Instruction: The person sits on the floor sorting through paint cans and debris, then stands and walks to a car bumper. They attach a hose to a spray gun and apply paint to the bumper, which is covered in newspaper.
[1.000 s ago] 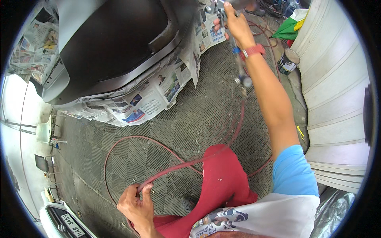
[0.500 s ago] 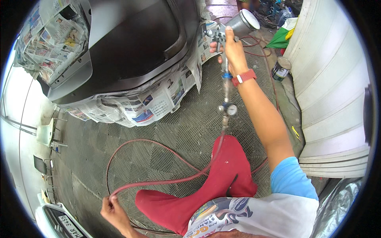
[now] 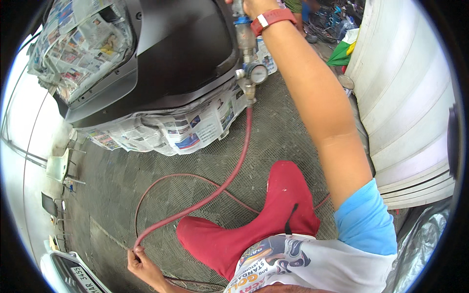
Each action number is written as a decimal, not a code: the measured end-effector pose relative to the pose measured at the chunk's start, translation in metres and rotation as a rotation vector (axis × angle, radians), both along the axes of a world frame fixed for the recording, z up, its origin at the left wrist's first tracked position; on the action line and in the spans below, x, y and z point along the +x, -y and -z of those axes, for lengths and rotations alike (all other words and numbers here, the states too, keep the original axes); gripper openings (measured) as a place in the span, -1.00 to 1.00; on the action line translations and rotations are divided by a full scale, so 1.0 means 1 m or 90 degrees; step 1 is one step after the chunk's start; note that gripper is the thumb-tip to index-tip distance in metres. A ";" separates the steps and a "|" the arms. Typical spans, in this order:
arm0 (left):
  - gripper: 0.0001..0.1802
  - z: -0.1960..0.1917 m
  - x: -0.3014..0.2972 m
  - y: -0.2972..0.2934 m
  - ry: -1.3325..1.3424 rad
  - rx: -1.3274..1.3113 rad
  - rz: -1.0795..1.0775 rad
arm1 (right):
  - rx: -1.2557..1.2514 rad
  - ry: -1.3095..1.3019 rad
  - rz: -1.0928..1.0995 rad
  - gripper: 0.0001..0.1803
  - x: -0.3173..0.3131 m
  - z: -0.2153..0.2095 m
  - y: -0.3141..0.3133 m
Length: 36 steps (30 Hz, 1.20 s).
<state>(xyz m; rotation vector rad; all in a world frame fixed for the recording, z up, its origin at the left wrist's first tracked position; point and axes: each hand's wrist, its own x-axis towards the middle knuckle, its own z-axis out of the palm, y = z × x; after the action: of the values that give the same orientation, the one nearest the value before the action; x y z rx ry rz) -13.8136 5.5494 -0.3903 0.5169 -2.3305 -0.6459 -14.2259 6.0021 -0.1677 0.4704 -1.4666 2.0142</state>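
Note:
My right hand is at the top edge, partly cut off, closed around the handle of a spray gun; the gun's cup and nozzle are out of view. Below the handle hang a blue ring, a clear fitting and a round pressure gauge. A red air hose runs from the fitting down to my left hand, whose fingers pinch it at lower left. Ahead of the gun is a dark car bumper, masked with newspaper along its lower edge.
More newspaper covers the part at upper left. White folded panels stand on the right, a paint can beside them. Chairs line the left wall, near a car's front end. Looped hose lies on the textured floor. Another person's leg shows at the top.
My right hand has moved up and left with the spray gun, taking its cup out of view and drawing the hose after it. My left hand keeps its pinch on the hose, slightly lower.

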 end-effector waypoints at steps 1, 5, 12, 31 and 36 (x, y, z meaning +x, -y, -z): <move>-0.48 0.003 0.000 -0.002 0.019 0.011 0.008 | 0.006 0.022 0.062 -0.31 0.001 -0.006 0.004; -0.50 0.003 -0.003 -0.016 0.048 0.018 0.023 | 0.129 0.041 0.154 -0.30 0.004 -0.006 0.024; -0.52 0.025 -0.012 -0.008 0.073 0.082 0.090 | 0.174 0.133 -0.097 -0.29 0.074 0.053 0.073; -0.45 0.065 -0.005 0.050 0.166 -0.017 -0.189 | 0.141 0.150 -0.160 -0.47 0.105 0.299 0.267; -0.42 0.091 -0.018 0.060 0.169 -0.009 -0.190 | 0.064 0.257 0.016 -0.53 0.113 0.361 0.230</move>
<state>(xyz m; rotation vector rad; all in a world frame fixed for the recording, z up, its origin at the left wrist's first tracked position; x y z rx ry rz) -13.8314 5.4892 -0.4813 0.9722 -2.4287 -0.4411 -14.1124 5.7723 -0.5283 0.0833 -1.8068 2.1058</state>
